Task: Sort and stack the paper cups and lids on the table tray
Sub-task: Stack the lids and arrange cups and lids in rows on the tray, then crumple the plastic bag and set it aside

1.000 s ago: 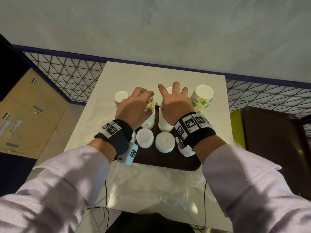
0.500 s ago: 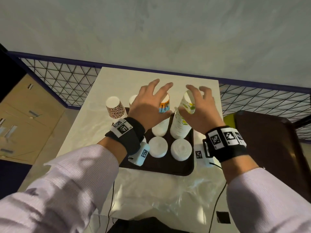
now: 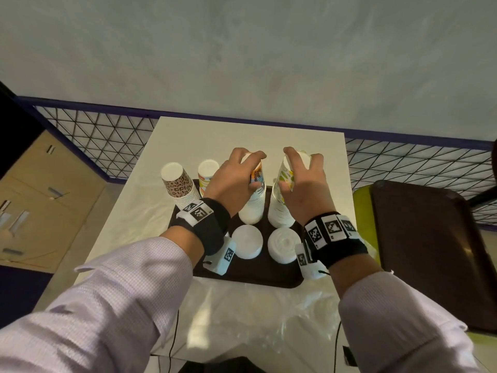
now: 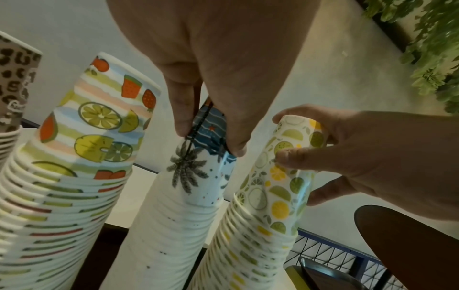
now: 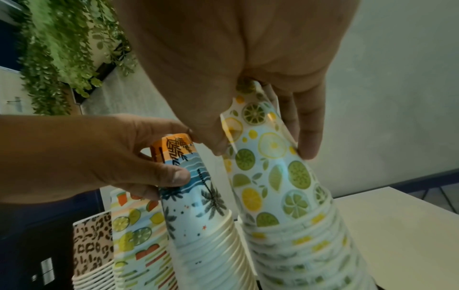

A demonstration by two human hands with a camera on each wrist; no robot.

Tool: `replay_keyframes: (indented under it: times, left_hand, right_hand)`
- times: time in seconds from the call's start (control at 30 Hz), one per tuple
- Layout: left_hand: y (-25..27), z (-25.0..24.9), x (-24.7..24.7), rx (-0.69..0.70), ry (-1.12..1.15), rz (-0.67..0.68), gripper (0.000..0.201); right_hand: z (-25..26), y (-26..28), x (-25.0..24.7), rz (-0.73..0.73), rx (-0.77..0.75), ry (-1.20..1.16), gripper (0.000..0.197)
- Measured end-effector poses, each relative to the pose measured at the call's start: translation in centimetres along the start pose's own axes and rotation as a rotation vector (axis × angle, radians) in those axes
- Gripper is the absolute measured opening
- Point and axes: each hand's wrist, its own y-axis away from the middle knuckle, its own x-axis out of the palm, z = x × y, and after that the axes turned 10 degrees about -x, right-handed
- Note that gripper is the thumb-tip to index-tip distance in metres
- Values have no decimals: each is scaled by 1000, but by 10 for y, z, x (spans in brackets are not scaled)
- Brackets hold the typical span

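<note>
Four upside-down stacks of paper cups stand along the back of the dark brown tray (image 3: 250, 275). My left hand (image 3: 236, 181) grips the top cup of the palm-tree stack (image 3: 254, 203) (image 4: 196, 176) (image 5: 196, 198). My right hand (image 3: 301, 181) grips the top cup of the lemon-and-lime stack (image 3: 282, 208) (image 4: 280, 188) (image 5: 275, 176). To the left stand a fruit-striped stack (image 3: 207, 173) (image 4: 94, 141) and a leopard-print stack (image 3: 178, 184). Two stacks of white lids (image 3: 247, 242) (image 3: 285, 244) sit on the tray's near half.
The tray lies on a white table (image 3: 242, 135) with clear plastic wrap (image 3: 255, 319) at its near edge. A second dark tray (image 3: 430, 249) rests on a green seat to the right. A wire mesh fence (image 3: 102, 138) runs behind the table.
Both hands have curled their fingers round the top cups of the two middle stacks. Earlier the left hand's fingers were spread over its stack. The view has shifted slightly.
</note>
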Motion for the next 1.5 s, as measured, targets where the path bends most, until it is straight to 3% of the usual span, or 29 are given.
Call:
replay_keyframes:
  times: [0.37,0.53,0.67,0.77,0.8,0.87,0.97,1.03,1.13,1.3,1.43,1.5]
  left_hand:
    - [3,-6,-6,-66,-13,65,75]
    - [12,-14,-8,3,-36,-60,87]
    - [27,-21,-10,37,135,-248,68]
    - [50,-26,-8,102,299,-374,38]
    - [60,-28,-3,107,374,-329,29]
    - [78,-31,12,82,429,-111,18]
    - [97,-31,53,74,240,279,15]
    - [107,-28,85,89,119,464,18]
    - [121,-25,125,75,-9,581,22]
    - [131,-15,164,21,-148,544,31]
    - [132,-8,181,51,-281,563,31]
    - [132,-6,186,78,-339,567,33]
  right_hand:
    - [-2,-1,-4,80,50,-13,70]
    - [-2,3,-24,-19,9,36,70]
    - [-22,17,-46,-162,88,-129,58]
    - [-69,51,-42,-110,322,-148,54]
    - [-86,67,-35,-69,397,-100,53]
    - [-111,100,-16,87,548,-5,48]
    - [-119,145,9,534,679,109,49]
    - [-113,169,22,655,683,117,51]
    - [-99,196,35,636,790,108,56]
    - [-94,218,40,424,1022,113,66]
    - [-100,221,41,272,1225,-197,75]
    - [-102,223,40,240,1233,-302,76]
